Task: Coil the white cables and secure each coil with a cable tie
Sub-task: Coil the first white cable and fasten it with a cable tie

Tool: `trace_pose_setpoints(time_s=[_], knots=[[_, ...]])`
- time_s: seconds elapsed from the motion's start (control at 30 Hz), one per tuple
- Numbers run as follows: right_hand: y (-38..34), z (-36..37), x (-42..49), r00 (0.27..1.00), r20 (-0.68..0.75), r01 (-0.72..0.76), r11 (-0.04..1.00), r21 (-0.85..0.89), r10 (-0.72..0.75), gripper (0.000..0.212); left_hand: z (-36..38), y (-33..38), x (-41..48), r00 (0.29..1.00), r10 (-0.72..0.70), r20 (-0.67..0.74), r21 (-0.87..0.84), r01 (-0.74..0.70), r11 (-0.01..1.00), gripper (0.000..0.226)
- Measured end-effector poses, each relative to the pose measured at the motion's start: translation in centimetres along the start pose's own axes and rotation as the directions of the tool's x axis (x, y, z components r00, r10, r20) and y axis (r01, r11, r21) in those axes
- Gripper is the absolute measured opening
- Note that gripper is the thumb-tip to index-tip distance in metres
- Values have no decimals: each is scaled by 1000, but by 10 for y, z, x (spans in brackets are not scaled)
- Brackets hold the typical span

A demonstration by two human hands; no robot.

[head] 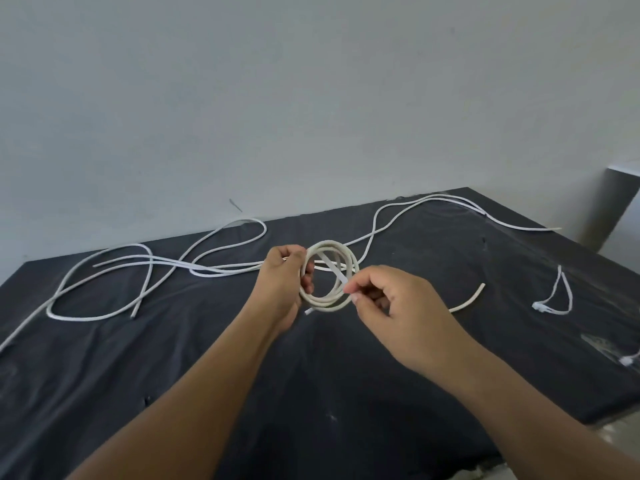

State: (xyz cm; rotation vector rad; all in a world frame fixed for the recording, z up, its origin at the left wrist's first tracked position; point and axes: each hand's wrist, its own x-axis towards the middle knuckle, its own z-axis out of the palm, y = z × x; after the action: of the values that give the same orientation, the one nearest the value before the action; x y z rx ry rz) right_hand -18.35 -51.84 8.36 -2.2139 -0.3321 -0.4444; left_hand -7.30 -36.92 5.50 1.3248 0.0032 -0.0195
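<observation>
While in left hand [282, 284], coil [325, 304] well inside table [207, 358] edges.

White coil [329, 276] in left hand [282, 284], tie [333, 270] in right hand [398, 306]

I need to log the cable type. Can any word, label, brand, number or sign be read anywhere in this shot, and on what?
None can be read. The coiled cable, the cable tie, the loose cables and the dark cloth show no print, and the wall carries no sign.
</observation>
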Motion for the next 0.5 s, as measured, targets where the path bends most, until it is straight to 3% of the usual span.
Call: trace_pose_setpoints(time_s=[0.1,0.23,0.5], knots=[[7,20,18,998,-36,44,998,-38,-45,15,-5,0,-10,998,-29,64,-6,30,1000,8],[9,43,35,992,-72,106,994,20,-104,18,-21,-3,-11,974,-85,208,-9,89,996,26],[0,64,45,983,3,183,983,20,-183,18,-48,0,-10,966,-68,249,-81,90,993,33]])
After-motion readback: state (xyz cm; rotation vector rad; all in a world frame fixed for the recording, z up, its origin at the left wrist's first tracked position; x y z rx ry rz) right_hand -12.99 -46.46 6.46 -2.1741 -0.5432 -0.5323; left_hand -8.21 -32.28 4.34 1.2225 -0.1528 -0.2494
